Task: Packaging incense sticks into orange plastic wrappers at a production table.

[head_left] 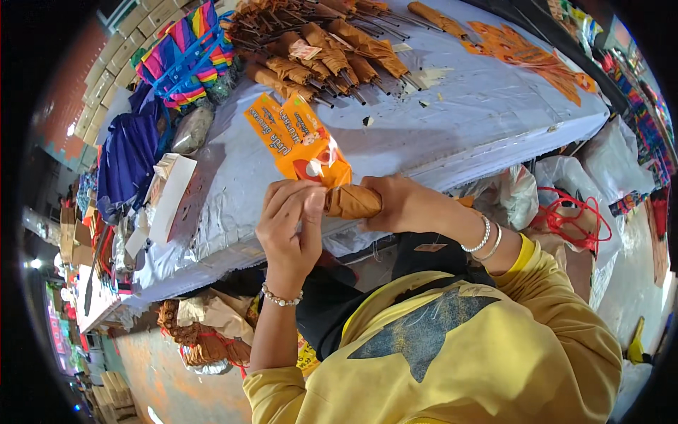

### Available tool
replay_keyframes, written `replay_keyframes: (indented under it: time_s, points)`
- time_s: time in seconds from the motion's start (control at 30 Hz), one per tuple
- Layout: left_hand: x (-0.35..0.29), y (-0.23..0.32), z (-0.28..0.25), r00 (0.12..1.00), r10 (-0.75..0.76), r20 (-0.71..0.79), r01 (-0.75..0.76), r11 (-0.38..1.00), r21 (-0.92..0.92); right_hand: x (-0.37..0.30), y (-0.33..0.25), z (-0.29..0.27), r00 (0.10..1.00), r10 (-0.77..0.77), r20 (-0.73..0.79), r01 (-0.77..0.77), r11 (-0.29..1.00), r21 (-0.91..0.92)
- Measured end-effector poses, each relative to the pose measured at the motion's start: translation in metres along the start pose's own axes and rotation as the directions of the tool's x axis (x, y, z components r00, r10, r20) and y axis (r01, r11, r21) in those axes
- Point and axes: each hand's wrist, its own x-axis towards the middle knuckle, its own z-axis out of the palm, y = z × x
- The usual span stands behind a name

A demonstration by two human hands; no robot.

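Both my hands meet over the near edge of the table. My right hand is closed around the right end of a brown, tightly rolled cloth bundle. My left hand is closed in a pinch at the bundle's left end, beside the lower edge of an orange printed packet. That packet rests partly on the table, its two-part top pointing away from me. The fingertips hide where packet and bundle meet. Beyond lie several similar brown cloth bundles with thin metal rods sticking out.
Pale sheeting covers the table. Orange printed pieces are fanned out at the far right. Rainbow-striped cloth and dark blue cloth sit at the left. Red cord and clear plastic bags lie at the right; brown bundles lie below the table.
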Motion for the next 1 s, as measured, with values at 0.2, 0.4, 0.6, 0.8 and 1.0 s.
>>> replay_keyframes:
  time_s: [0.2, 0.4, 0.6, 0.8, 1.0]
  points:
    - [-0.003, 0.000, 0.014, 0.970, -0.215, -0.116, 0.206, 0.975, -0.082, 0.001, 0.001, 0.001, 1.000, -0.017, -0.009, 0.017, 1.000, 0.017]
    - [0.004, -0.002, 0.016, 0.883, -0.468, -0.024, 0.454, 0.867, -0.207, -0.002, 0.011, -0.005, 1.000, 0.021, -0.004, -0.021, 0.998, -0.056]
    - [0.003, 0.008, 0.020, 0.792, -0.587, 0.169, 0.499, 0.461, -0.734, -0.004, 0.007, 0.000, 0.998, 0.039, -0.053, -0.041, 0.998, -0.038]
    - [-0.041, -0.010, 0.040, 0.719, -0.689, -0.095, 0.513, 0.618, -0.596, 0.002, 0.003, -0.002, 0.982, -0.129, -0.142, 0.125, 0.992, -0.031]
    - [-0.027, 0.008, 0.065, 0.631, -0.771, 0.087, 0.234, 0.083, -0.969, 0.003, 0.001, -0.022, 0.958, -0.027, 0.285, -0.127, 0.852, 0.508]
